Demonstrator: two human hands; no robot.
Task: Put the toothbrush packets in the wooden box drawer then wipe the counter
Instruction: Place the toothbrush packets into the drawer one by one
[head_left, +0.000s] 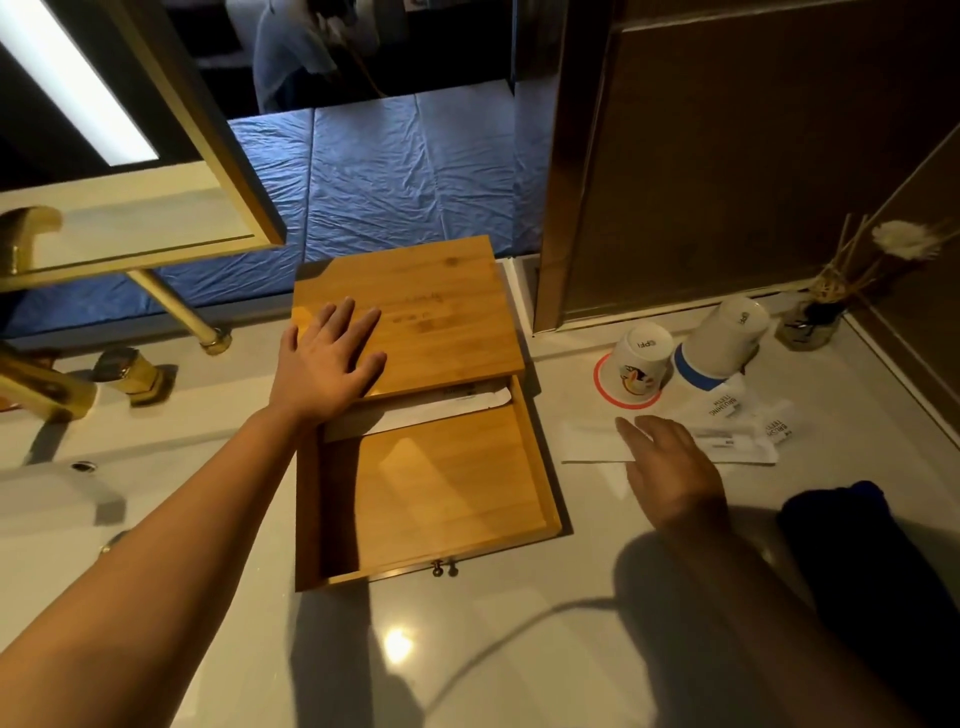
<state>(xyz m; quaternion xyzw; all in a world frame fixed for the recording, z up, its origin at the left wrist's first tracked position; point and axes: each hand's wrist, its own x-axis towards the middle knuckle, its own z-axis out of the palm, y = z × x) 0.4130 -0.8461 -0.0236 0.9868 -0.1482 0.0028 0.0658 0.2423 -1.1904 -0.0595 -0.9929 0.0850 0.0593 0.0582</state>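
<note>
A wooden box (431, 291) stands on the white counter (467, 649), its drawer (447, 483) pulled out toward me. One white toothbrush packet (441, 410) lies at the back of the drawer, partly under the box top. My left hand (327, 358) rests flat on the box top, fingers spread, holding nothing. More white toothbrush packets (737, 439) lie on the counter to the right of the box. My right hand (670, 467) hovers over their near left end, fingers apart; whether it touches them I cannot tell.
Two upturned paper cups (639, 364) (722, 338) stand behind the packets, with a reed diffuser jar (810, 322) farther right. A dark blue cloth (852, 525) lies at the right edge. A gold tap (47, 384) and the sink (52, 493) sit left. A mirror rises behind the box.
</note>
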